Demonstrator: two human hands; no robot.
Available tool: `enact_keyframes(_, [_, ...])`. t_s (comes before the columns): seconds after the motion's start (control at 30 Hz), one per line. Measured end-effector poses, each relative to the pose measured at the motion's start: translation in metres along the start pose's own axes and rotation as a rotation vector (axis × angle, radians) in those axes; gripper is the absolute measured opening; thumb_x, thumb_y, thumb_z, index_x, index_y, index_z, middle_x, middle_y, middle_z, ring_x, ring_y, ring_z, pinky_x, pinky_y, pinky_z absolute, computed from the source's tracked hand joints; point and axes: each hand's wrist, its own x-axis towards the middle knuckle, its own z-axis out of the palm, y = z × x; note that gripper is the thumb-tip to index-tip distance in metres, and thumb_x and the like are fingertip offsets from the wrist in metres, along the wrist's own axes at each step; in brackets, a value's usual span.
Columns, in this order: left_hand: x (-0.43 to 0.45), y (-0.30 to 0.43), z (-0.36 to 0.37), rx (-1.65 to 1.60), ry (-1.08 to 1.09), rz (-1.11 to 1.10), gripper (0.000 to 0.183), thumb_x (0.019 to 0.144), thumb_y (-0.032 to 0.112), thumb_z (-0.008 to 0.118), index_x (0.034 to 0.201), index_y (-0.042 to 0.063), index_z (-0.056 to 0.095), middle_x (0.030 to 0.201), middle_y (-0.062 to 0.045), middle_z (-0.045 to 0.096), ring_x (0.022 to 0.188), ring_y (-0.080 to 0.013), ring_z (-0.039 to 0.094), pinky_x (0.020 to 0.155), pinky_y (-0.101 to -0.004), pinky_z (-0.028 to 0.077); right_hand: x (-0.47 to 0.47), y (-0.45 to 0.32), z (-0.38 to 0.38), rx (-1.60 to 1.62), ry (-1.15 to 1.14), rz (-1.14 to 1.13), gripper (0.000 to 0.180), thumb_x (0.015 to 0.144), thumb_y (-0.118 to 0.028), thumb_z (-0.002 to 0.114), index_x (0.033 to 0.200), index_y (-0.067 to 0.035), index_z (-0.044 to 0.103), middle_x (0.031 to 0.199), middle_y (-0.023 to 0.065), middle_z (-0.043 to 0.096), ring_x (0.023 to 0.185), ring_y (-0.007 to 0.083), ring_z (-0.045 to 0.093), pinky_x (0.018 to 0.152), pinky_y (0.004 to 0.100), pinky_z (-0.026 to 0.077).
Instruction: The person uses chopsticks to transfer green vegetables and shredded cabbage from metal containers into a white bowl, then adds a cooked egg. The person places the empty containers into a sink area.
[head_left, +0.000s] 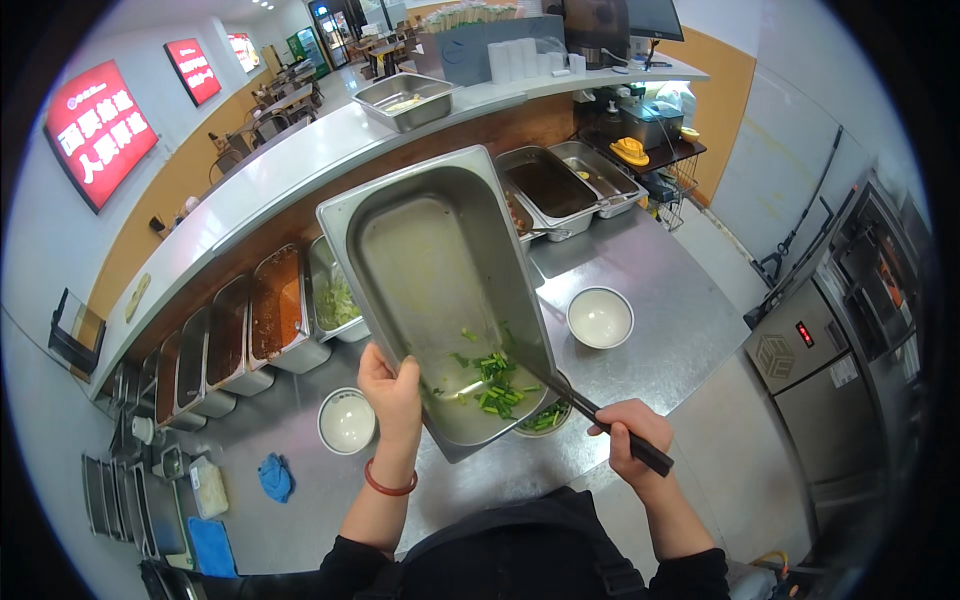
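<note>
My left hand (394, 390) grips the left rim of a deep stainless steel food pan (420, 255), held tilted above the steel counter. Chopped green leafy vegetables (499, 390) lie in a little liquid at the pan's lower end. In my right hand (634, 442) is a pair of dark chopsticks (600, 416), their tips inside the pan near the greens. Partly hidden under the pan's lower right corner, a bowl (544, 427) holds more cut greens. One white bowl (600, 317) stands to the right of the pan and another (347, 421) to the left, by my left wrist.
Pans of red sauce (289, 307), shredded green vegetable (335, 300) and dark liquid (546, 180) line the counter's back. A steel pan (406, 97) rests on the raised white ledge. Blue cloths (276, 478) and a lidded container (209, 487) lie left. A steel appliance (810, 360) stands right.
</note>
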Motion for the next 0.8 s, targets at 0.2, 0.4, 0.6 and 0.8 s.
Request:
enact_keyframes(0.2, [0.000, -0.002, -0.002, 0.015, 0.001, -0.002, 0.016, 0.074, -0.006, 0.048, 0.088, 0.001, 0.051, 0.084, -0.001, 0.056, 0.075, -0.0068, 0.052, 0.072, -0.0210, 0.041, -0.001, -0.001, -0.002, -0.066, -0.071, -0.030, 0.015, 0.085, -0.014, 0.052, 0.078, -0.002, 0.059, 0.067, 0.0068, 0.063, 0.059, 0.0189, 0.060, 0.055, 0.0266, 0.048])
enact_keyframes(0.4, [-0.001, -0.005, -0.004, 0.027, -0.005, 0.003, 0.013, 0.074, -0.006, 0.048, 0.085, 0.002, 0.050, 0.083, -0.001, 0.056, 0.074, -0.0065, 0.051, 0.071, -0.0208, 0.041, 0.000, -0.003, -0.004, -0.013, 0.002, -0.093, 0.009, 0.080, -0.010, 0.057, 0.079, -0.002, 0.061, 0.066, 0.0077, 0.062, 0.058, 0.0192, 0.061, 0.052, 0.0263, 0.048])
enact_keyframes(0.6, [-0.001, -0.003, -0.003, 0.046, 0.012, 0.019, 0.012, 0.074, -0.006, 0.049, 0.083, 0.002, 0.050, 0.081, -0.001, 0.056, 0.072, -0.0062, 0.050, 0.070, -0.0206, 0.041, 0.000, -0.007, -0.003, -0.012, -0.119, 0.007, 0.006, 0.079, -0.006, 0.057, 0.080, -0.001, 0.061, 0.068, 0.0081, 0.062, 0.061, 0.0212, 0.061, 0.053, 0.0276, 0.049])
enact_keyframes(0.8, [-0.004, 0.001, -0.001, 0.082, 0.017, 0.011, 0.012, 0.074, -0.006, 0.049, 0.082, 0.002, 0.049, 0.080, -0.001, 0.055, 0.071, -0.0059, 0.050, 0.069, -0.0200, 0.040, 0.012, -0.005, 0.018, 0.167, -0.031, -0.058, 0.009, 0.081, -0.006, 0.054, 0.082, 0.000, 0.060, 0.068, 0.0086, 0.062, 0.060, 0.0196, 0.061, 0.057, 0.0267, 0.048])
